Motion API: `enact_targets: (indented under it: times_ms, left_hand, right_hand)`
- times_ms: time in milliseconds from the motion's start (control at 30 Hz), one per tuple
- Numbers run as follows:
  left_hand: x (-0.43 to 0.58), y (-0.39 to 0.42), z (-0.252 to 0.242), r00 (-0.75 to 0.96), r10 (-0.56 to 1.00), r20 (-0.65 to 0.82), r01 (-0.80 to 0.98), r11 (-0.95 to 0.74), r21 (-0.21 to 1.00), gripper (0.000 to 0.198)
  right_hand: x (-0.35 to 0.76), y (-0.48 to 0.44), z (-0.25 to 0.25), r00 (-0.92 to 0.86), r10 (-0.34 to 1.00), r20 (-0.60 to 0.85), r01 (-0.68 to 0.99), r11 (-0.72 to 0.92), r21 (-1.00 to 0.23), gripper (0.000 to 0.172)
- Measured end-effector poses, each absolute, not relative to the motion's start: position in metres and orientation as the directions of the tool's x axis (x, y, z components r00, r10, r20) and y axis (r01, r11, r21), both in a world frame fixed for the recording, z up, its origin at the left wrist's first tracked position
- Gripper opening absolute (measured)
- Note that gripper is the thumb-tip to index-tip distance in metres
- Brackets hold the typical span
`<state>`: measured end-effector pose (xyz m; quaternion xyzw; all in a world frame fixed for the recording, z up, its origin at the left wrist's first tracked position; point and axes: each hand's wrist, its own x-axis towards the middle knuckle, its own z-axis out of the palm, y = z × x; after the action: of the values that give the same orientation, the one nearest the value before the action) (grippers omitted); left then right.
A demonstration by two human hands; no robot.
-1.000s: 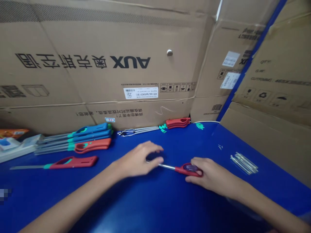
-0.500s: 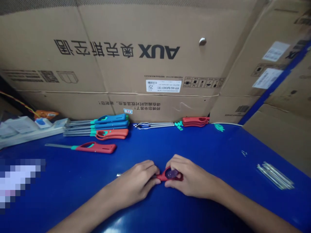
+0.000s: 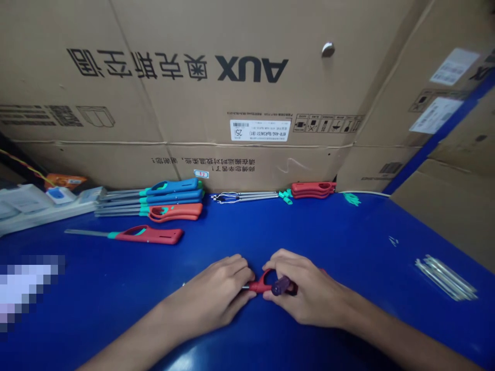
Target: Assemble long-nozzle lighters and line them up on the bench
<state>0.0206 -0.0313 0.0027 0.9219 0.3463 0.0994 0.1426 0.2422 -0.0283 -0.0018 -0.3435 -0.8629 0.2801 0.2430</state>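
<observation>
Both my hands meet low in the middle of the blue table (image 3: pixel 328 232) over one red long-nosed lighter (image 3: pixel 263 285). My right hand (image 3: pixel 305 293) is closed round its red handle, and a dark purple part shows between thumb and fingers. My left hand (image 3: pixel 216 299) is closed over the metal tube, which is almost wholly hidden under the fingers. A single red lighter with a green collar (image 3: pixel 149 235) lies further left, apart from both hands.
A stack of blue and red lighters (image 3: pixel 170 198) lies at the back left against large cardboard boxes (image 3: pixel 232 103). Bare metal tubes and red handles (image 3: pixel 309 189) lie at the back centre. Loose metal tubes (image 3: pixel 444 278) lie at the right. A white power strip (image 3: pixel 38 214) sits at the far left.
Both hands have drawn closer together and nearer to me with the red lighter. The left hand went from open over the tube to closed on it; the view shifted left.
</observation>
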Motion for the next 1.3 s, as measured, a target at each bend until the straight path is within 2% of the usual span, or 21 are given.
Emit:
enact_targets:
  times_ms: [133, 233, 267, 367, 433, 500, 633, 733, 867, 1000, 1100, 1233, 1300]
  left_hand:
    - [0.019, -0.03, 0.006, 0.753, 0.654, 0.074, 0.599, -0.727, 0.336, 0.017]
    - [0.018, -0.031, 0.007, 0.761, 0.645, 0.067, 0.591, -0.733, 0.337, 0.019]
    - [0.018, -0.031, 0.007, 0.761, 0.646, 0.062, 0.594, -0.732, 0.333, 0.019]
    - [0.017, -0.031, 0.011, 0.755, 0.655, 0.031, 0.61, -0.719, 0.333, 0.021]
    - [0.015, -0.029, 0.016, 0.741, 0.672, -0.005, 0.623, -0.684, 0.379, 0.023]
    - [0.011, -0.026, 0.02, 0.721, 0.69, -0.064, 0.634, -0.62, 0.463, 0.027]
    - [0.002, -0.02, 0.023, 0.678, 0.708, -0.197, 0.658, -0.465, 0.593, 0.041]
    - [0.001, -0.02, 0.023, 0.662, 0.712, -0.234, 0.67, -0.423, 0.611, 0.046]
    - [0.002, -0.022, 0.022, 0.632, 0.732, -0.256, 0.701, -0.398, 0.592, 0.045]
    - [0.002, -0.025, 0.018, 0.593, 0.767, -0.243, 0.741, -0.403, 0.537, 0.032]
    - [0.002, -0.027, 0.015, 0.578, 0.788, -0.211, 0.76, -0.426, 0.491, 0.022]
    - [0.005, -0.027, 0.012, 0.612, 0.776, -0.156, 0.763, -0.527, 0.374, 0.029]
    - [0.007, -0.026, 0.013, 0.632, 0.764, -0.127, 0.754, -0.57, 0.326, 0.032]
  right_hand:
    - [0.242, -0.029, -0.001, -0.649, 0.724, 0.234, 0.454, 0.615, -0.645, 0.016]
    - [0.243, -0.029, 0.001, -0.67, 0.72, 0.181, 0.501, 0.619, -0.605, 0.004]
    - [0.244, -0.029, 0.002, -0.679, 0.715, 0.169, 0.517, 0.629, -0.58, 0.005]
    - [0.249, -0.027, 0.008, -0.69, 0.705, 0.166, 0.56, 0.665, -0.495, 0.028]
    - [0.255, -0.025, 0.013, -0.665, 0.732, 0.146, 0.608, 0.645, -0.463, 0.041]
    - [0.262, -0.023, 0.018, -0.617, 0.78, 0.102, 0.66, 0.584, -0.473, 0.039]
    - [0.268, -0.024, 0.022, -0.549, 0.836, 0.01, 0.682, 0.456, -0.572, 0.026]
    - [0.264, -0.028, 0.019, -0.592, 0.802, 0.077, 0.606, 0.506, -0.614, 0.025]
    - [0.252, -0.033, 0.011, -0.669, 0.702, 0.245, 0.503, 0.67, -0.547, 0.03]
    - [0.247, -0.034, 0.005, -0.703, 0.612, 0.363, 0.469, 0.782, -0.41, 0.022]
    - [0.247, -0.034, 0.001, -0.709, 0.611, 0.352, 0.504, 0.788, -0.353, 0.017]
    - [0.245, -0.037, -0.003, -0.709, 0.64, 0.297, 0.527, 0.76, -0.379, 0.033]
    - [0.245, -0.038, -0.004, -0.727, 0.628, 0.276, 0.523, 0.768, -0.369, 0.033]
